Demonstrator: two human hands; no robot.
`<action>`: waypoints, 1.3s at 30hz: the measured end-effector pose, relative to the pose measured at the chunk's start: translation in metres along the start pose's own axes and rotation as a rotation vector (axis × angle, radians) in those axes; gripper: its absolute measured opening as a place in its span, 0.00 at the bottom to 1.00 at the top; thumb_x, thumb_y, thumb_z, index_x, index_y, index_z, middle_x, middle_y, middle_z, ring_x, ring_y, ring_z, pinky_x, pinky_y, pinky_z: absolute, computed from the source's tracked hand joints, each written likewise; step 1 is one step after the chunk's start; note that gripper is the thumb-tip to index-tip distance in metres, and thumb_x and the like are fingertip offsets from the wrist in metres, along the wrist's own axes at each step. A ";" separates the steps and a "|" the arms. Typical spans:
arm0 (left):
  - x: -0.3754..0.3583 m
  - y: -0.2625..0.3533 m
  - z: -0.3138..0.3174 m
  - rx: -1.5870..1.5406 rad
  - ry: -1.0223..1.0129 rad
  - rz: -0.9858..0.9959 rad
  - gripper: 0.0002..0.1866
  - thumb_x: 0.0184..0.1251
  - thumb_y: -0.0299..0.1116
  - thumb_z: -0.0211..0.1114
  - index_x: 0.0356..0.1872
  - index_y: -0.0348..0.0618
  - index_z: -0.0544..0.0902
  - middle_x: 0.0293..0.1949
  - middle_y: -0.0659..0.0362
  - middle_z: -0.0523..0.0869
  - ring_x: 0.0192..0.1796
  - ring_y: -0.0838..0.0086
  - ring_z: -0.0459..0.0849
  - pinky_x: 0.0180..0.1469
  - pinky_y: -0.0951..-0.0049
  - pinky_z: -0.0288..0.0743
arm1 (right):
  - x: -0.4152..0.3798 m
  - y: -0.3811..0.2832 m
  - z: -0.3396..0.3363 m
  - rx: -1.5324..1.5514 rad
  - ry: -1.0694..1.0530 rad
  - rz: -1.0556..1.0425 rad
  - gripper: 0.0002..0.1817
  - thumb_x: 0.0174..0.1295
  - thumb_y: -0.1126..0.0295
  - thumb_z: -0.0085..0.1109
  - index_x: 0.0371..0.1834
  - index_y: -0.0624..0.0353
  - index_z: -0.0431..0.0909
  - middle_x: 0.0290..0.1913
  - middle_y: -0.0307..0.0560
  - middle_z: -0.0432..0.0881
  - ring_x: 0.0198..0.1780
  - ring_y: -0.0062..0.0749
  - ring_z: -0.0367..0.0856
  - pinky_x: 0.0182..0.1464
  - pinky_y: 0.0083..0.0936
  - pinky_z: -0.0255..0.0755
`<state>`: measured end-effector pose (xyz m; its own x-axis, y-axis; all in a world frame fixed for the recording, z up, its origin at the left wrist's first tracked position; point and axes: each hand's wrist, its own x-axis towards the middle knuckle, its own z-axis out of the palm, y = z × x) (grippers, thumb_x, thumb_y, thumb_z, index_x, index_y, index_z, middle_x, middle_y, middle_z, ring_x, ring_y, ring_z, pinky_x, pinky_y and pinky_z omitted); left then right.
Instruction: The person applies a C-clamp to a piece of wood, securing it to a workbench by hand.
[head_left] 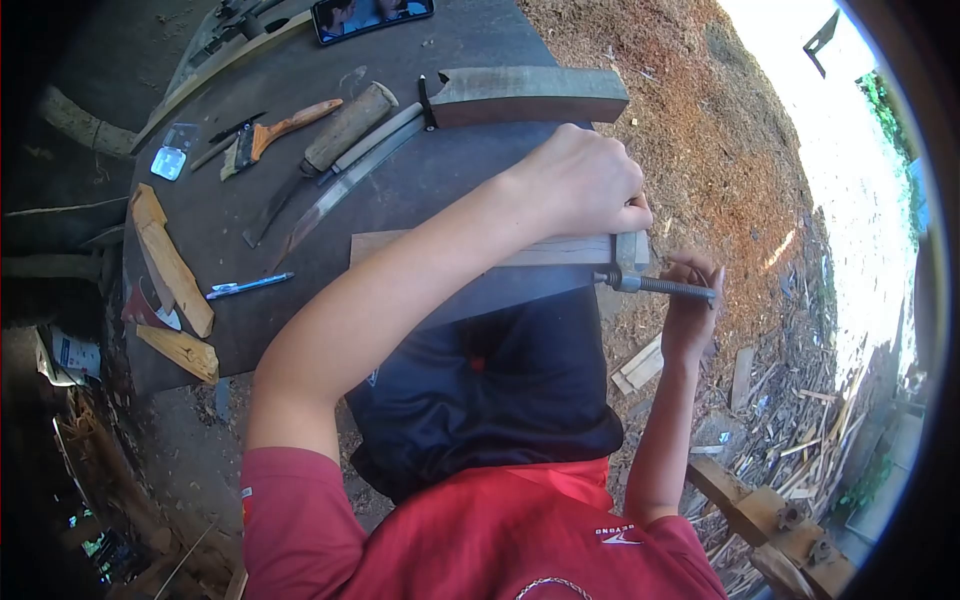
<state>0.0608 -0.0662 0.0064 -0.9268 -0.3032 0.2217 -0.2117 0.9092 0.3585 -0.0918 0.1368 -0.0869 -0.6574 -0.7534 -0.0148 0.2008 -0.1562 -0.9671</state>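
Note:
A metal screw clamp (626,270) sits at the right end of a pale wooden board (560,252), by the table's near edge. My left hand (595,183) reaches across the board and is closed in a fist around the clamp's upper part, most of which it hides. My right hand (690,310) is at the outer end of the clamp's threaded screw (665,287), fingers curled about it. Beyond my left hand lies a thick wooden block (530,97) with a small dark tool (427,103) against its left end.
On the dark table (330,225) lie a brush (280,128), wooden-handled chisels (345,128), a blue pen (250,285), wood offcuts (172,258) and a small clear case (173,153). A phone (370,17) stands at the far edge. Sawdust (720,130) and scraps cover the ground at right.

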 end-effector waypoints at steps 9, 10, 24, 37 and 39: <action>-0.001 0.001 -0.001 0.003 -0.013 -0.008 0.17 0.63 0.49 0.63 0.34 0.52 0.95 0.27 0.54 0.91 0.33 0.61 0.90 0.39 0.61 0.83 | -0.064 0.001 -0.032 -0.216 0.005 -0.048 0.29 0.79 0.46 0.42 0.33 0.62 0.77 0.31 0.41 0.68 0.38 0.30 0.66 0.50 0.31 0.61; 0.000 0.001 0.000 0.006 -0.013 -0.004 0.17 0.63 0.49 0.63 0.34 0.52 0.95 0.27 0.54 0.91 0.33 0.61 0.90 0.39 0.62 0.83 | -0.066 -0.008 -0.033 -0.175 -0.027 -0.100 0.29 0.79 0.46 0.41 0.33 0.61 0.77 0.32 0.41 0.68 0.39 0.31 0.66 0.51 0.32 0.62; 0.001 0.003 -0.003 0.111 -0.029 -0.005 0.15 0.61 0.48 0.65 0.32 0.54 0.95 0.24 0.55 0.90 0.30 0.63 0.90 0.35 0.63 0.82 | 0.006 -0.017 -0.005 -0.120 -0.043 -0.182 0.35 0.81 0.41 0.35 0.55 0.62 0.82 0.34 0.35 0.65 0.39 0.24 0.64 0.50 0.27 0.62; 0.000 0.001 -0.004 0.028 0.002 -0.015 0.16 0.61 0.50 0.66 0.32 0.53 0.95 0.26 0.54 0.90 0.31 0.62 0.90 0.35 0.63 0.82 | -0.011 0.010 -0.012 -0.137 -0.037 0.048 0.30 0.82 0.46 0.35 0.55 0.62 0.79 0.30 0.34 0.66 0.35 0.23 0.65 0.48 0.23 0.64; -0.001 0.003 -0.003 0.049 -0.006 -0.023 0.16 0.61 0.51 0.65 0.33 0.53 0.95 0.26 0.54 0.90 0.32 0.62 0.90 0.36 0.63 0.82 | -0.028 0.019 -0.013 -0.125 0.082 0.092 0.28 0.81 0.49 0.37 0.48 0.63 0.80 0.29 0.35 0.69 0.34 0.24 0.66 0.47 0.25 0.64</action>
<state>0.0617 -0.0645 0.0099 -0.9233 -0.3225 0.2086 -0.2475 0.9149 0.3189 -0.0794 0.1634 -0.1086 -0.6981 -0.7058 -0.1208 0.1743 -0.0039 -0.9847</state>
